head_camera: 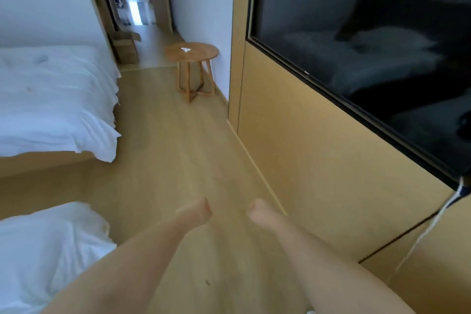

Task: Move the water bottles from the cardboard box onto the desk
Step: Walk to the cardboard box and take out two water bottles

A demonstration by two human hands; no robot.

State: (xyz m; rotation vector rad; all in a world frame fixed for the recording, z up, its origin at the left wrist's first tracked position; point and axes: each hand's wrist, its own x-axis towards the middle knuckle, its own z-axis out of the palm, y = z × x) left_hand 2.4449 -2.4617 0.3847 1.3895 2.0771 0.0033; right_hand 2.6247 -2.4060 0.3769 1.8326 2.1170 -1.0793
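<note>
Both my bare arms reach forward over the wooden floor. My left hand (198,211) and my right hand (258,212) are a little apart, each with its fingers curled in and nothing in it. A brown cardboard box (126,48) with raised flaps stands on the floor far ahead, beside the doorway. What is inside it is hidden. No water bottle is in view. A wooden surface (441,260), possibly the desk, shows at the lower right corner.
A bed with white bedding (54,99) fills the left side, with more white bedding (46,257) at the lower left. A small round wooden table (192,51) stands by the far wall. A dark screen (369,46) hangs on the wooden wall to the right. A white cable (430,227) hangs below it.
</note>
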